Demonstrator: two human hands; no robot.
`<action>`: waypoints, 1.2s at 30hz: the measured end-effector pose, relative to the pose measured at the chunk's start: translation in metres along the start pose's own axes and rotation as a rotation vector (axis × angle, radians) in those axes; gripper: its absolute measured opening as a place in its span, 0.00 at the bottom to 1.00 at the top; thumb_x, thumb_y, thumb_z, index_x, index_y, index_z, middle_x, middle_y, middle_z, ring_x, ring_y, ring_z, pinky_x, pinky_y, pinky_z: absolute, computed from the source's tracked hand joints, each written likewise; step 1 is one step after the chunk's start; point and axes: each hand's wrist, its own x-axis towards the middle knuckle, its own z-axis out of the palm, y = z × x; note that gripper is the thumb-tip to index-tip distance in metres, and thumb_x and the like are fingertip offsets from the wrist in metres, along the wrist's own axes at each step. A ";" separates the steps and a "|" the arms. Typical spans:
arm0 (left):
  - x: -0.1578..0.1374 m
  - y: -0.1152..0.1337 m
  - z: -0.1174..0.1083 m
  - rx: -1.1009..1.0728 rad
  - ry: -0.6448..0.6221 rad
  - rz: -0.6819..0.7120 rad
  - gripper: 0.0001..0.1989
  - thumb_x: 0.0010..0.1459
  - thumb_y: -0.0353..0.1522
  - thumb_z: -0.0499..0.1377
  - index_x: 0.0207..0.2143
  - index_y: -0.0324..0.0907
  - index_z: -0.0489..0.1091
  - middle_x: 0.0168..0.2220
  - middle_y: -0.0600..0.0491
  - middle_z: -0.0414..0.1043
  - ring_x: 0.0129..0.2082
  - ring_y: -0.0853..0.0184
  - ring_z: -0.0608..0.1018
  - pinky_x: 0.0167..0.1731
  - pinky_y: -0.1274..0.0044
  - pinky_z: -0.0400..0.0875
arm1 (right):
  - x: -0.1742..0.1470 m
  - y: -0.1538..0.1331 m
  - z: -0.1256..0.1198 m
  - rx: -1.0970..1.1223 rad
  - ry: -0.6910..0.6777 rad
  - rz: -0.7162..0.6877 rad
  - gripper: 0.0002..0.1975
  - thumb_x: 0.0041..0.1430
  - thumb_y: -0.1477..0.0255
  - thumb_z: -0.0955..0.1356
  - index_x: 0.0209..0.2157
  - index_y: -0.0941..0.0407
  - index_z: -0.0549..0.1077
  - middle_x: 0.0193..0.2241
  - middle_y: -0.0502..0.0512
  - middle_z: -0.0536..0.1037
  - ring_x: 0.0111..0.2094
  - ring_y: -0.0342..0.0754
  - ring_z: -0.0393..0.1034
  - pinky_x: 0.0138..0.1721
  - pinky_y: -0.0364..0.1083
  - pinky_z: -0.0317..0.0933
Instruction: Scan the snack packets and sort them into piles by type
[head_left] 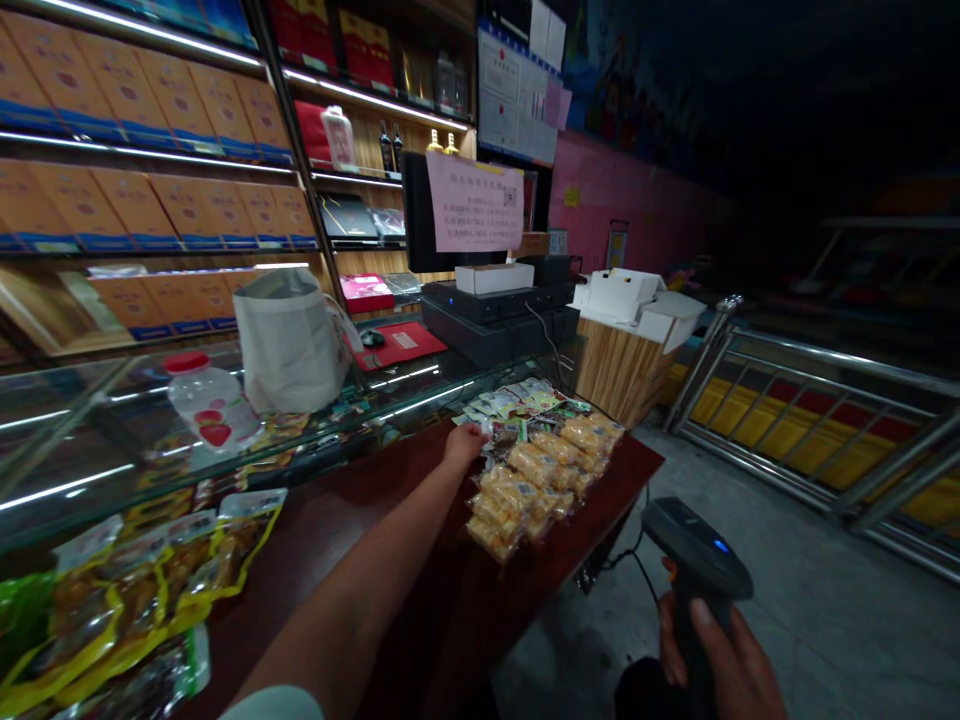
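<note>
Presently, right hand [731, 655]: fingers wrapped round barcode scanner [697, 550]. Left hand [465, 443]: fingers curled, hold unclear. Yellow snack packets [536, 466]: just right of left fingers, grouped on bench [300, 530]; laying-out seemingly done, number scanned indeterminable.

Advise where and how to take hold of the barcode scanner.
Take the barcode scanner by its handle, probably best from the wearer's right, wrapping around it: the slim handle extends below the broad head.
</note>
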 end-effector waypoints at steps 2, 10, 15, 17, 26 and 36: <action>-0.008 0.001 -0.006 -0.074 0.044 0.035 0.14 0.47 0.35 0.67 0.21 0.42 0.63 0.19 0.59 0.67 0.22 0.70 0.73 0.22 0.81 0.63 | 0.001 -0.004 0.004 -0.014 -0.011 -0.018 0.19 0.63 0.50 0.67 0.39 0.52 0.72 0.16 0.47 0.71 0.18 0.48 0.65 0.26 0.47 0.62; -0.080 -0.002 -0.073 -0.320 0.111 0.123 0.19 0.50 0.47 0.63 0.33 0.43 0.64 0.25 0.58 0.72 0.20 0.69 0.76 0.18 0.80 0.68 | 0.013 -0.023 0.036 -0.125 -0.143 -0.097 0.20 0.64 0.49 0.66 0.34 0.52 0.73 0.19 0.49 0.73 0.20 0.48 0.66 0.27 0.47 0.60; -0.126 -0.007 -0.107 -0.520 0.148 0.086 0.23 0.46 0.46 0.69 0.36 0.41 0.67 0.30 0.54 0.79 0.29 0.64 0.83 0.33 0.73 0.79 | 0.019 -0.050 0.076 -0.099 -0.235 -0.145 0.24 0.61 0.46 0.66 0.30 0.52 0.72 0.14 0.47 0.69 0.19 0.47 0.64 0.26 0.46 0.59; -0.133 -0.009 -0.114 -0.555 0.171 0.066 0.24 0.44 0.45 0.71 0.37 0.40 0.70 0.33 0.51 0.81 0.32 0.62 0.84 0.38 0.71 0.80 | 0.024 -0.060 0.094 -0.063 -0.286 -0.150 0.24 0.60 0.45 0.66 0.30 0.53 0.71 0.16 0.47 0.70 0.18 0.46 0.63 0.25 0.46 0.59; -0.126 -0.013 -0.127 -0.623 0.247 0.064 0.23 0.44 0.45 0.71 0.35 0.39 0.72 0.34 0.49 0.82 0.35 0.59 0.84 0.41 0.68 0.80 | 0.050 -0.064 0.179 0.034 -0.463 -0.154 0.24 0.61 0.46 0.66 0.31 0.54 0.69 0.16 0.44 0.68 0.15 0.39 0.58 0.18 0.40 0.56; -0.118 -0.020 -0.142 -0.642 0.284 0.079 0.23 0.44 0.46 0.71 0.35 0.39 0.72 0.33 0.50 0.81 0.34 0.60 0.84 0.43 0.67 0.80 | 0.034 -0.029 0.215 -0.041 -0.578 -0.173 0.24 0.63 0.46 0.65 0.33 0.55 0.68 0.22 0.44 0.70 0.14 0.37 0.59 0.16 0.39 0.54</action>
